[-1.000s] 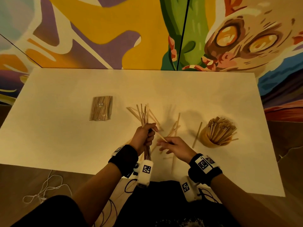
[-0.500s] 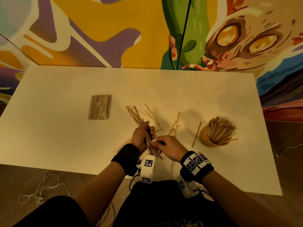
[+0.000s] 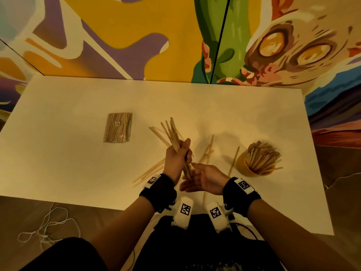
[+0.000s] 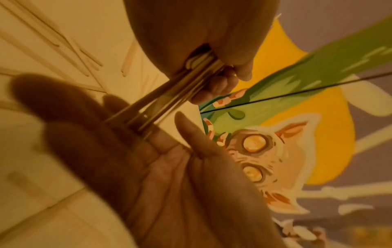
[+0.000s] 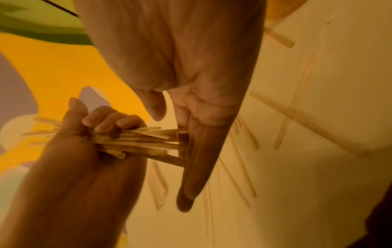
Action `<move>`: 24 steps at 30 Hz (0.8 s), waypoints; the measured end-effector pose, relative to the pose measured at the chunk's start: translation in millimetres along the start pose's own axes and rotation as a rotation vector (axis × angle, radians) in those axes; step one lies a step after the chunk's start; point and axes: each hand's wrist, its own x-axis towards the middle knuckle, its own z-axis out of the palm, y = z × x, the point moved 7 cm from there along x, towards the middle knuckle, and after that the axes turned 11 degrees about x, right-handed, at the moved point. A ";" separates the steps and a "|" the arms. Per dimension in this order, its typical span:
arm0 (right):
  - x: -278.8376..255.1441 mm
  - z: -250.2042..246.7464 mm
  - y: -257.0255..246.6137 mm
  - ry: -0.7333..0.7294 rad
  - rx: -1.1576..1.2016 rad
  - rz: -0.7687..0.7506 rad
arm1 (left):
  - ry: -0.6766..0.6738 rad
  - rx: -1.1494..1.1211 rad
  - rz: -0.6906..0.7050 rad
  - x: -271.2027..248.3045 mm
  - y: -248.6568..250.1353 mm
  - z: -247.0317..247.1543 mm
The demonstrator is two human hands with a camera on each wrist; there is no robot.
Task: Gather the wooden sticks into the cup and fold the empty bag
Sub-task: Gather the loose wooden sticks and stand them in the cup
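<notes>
My left hand (image 3: 178, 155) grips a bundle of wooden sticks (image 3: 172, 133) above the white table (image 3: 64, 163), with their tops fanning up and to the left. My right hand (image 3: 203, 178) is open, its flat palm pressed against the bundle's lower ends. The left wrist view shows the bundle (image 4: 169, 95) ending on the right hand's fingers (image 4: 118, 151). In the right wrist view the left hand (image 5: 84, 142) is wrapped round the sticks (image 5: 144, 142). A yellow cup (image 3: 246, 169) packed with sticks stands to the right. A clear bag (image 3: 118, 127) lies flat at the left, with sticks visible inside.
Loose sticks lie on the table around the hands: several (image 3: 207, 151) behind them, several (image 3: 148, 171) to the left, and one (image 3: 233, 160) beside the cup. A white cord (image 3: 45, 225) lies on the floor at the near left. A painted wall rises behind the table.
My right hand has opened from a curled pinch to a flat palm against the bundle's lower ends. The left hand has raised the bundle slightly.
</notes>
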 end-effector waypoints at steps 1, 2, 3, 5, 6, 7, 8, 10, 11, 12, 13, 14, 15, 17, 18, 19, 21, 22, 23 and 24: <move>-0.7 2.3 -3.6 -0.020 0.019 -0.019 | -0.012 0.043 0.015 -2.1 1.2 3.3; -1.0 3.9 -7.0 -0.027 0.044 -0.042 | -0.018 0.085 0.029 -4.3 2.7 5.9; -1.4 5.3 -9.7 -0.025 0.073 -0.067 | -0.019 0.119 0.045 -5.8 4.5 7.8; -1.0 5.3 -13.0 -0.017 0.125 -0.103 | -0.021 0.156 0.079 -8.0 9.7 10.9; -1.0 4.8 -13.7 -0.016 0.133 -0.107 | -0.021 0.168 0.095 -8.7 12.0 11.9; -1.3 4.1 -13.7 -0.013 0.118 -0.100 | -0.021 0.177 0.107 -9.8 14.3 12.6; -1.9 3.0 -13.2 -0.010 0.088 -0.086 | -0.021 0.184 0.117 -11.0 16.1 13.5; -4.9 2.2 -15.7 -0.003 0.055 -0.084 | -0.029 0.193 0.132 -12.3 18.0 16.3; -7.7 2.4 -18.7 -0.001 0.074 -0.103 | -0.037 0.197 0.137 -12.4 17.8 18.3; -9.5 3.0 -22.2 -0.001 0.097 -0.129 | -0.044 0.209 0.144 -12.3 17.6 19.7; -11.3 3.9 -25.4 -0.004 0.113 -0.153 | -0.050 0.228 0.149 -11.9 16.9 20.9; -12.0 3.9 -28.5 -0.001 0.116 -0.174 | -0.054 0.254 0.150 -11.0 15.6 21.6; -12.3 3.2 -30.5 0.010 0.098 -0.193 | -0.059 0.272 0.148 -10.4 14.3 22.1; -13.0 -1.2 -34.5 0.051 -0.014 -0.220 | -0.077 0.296 0.143 -9.8 12.8 22.5; -14.8 -3.8 -37.9 0.076 -0.105 -0.236 | -0.090 0.309 0.139 -10.0 11.9 22.3; -17.4 -6.3 -43.5 0.097 -0.195 -0.263 | -0.112 0.320 0.125 -9.9 9.9 21.9; -25.9 -11.0 -63.4 0.146 -0.291 -0.379 | -0.184 0.327 0.046 -10.9 1.2 21.1; -30.4 -13.1 -76.5 0.167 -0.287 -0.456 | -0.224 0.344 -0.006 -11.9 -4.1 20.5; -35.2 -15.1 -90.0 0.185 -0.267 -0.532 | -0.259 0.378 -0.051 -12.9 -9.5 19.5; -40.2 -17.1 -103.5 0.203 -0.252 -0.606 | -0.291 0.427 -0.087 -14.5 -13.9 18.8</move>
